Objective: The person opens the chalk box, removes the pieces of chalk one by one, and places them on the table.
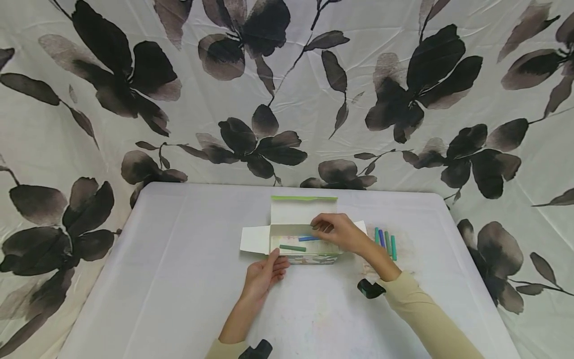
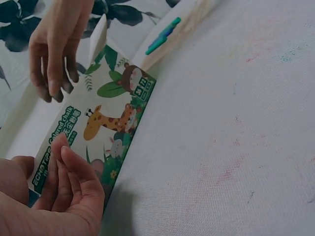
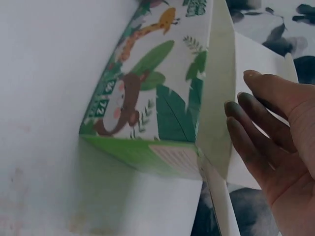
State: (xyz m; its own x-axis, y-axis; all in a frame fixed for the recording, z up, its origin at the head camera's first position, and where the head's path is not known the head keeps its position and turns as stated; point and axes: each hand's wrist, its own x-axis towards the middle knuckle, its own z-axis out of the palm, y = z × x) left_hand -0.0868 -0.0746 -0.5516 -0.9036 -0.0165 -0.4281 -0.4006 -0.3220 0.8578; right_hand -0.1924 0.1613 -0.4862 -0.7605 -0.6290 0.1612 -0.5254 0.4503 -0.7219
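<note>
Head view: open animal-print cardboard chalk box (image 1: 305,239) steadied by relaxed left hand (image 1: 264,274), loosely curled, empty right hand (image 1: 338,232) over its chalks.

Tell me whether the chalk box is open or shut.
Open: the chalk box has its lid flap raised and side flaps spread, showing a green chalk and a blue chalk inside.

Looks like a makeshift home/staged craft setup: white-covered table (image 1: 179,279) w/ chalk smudges, center frame, floral-print sheet (image 1: 134,99) draped as backdrop across top & sides.
</note>
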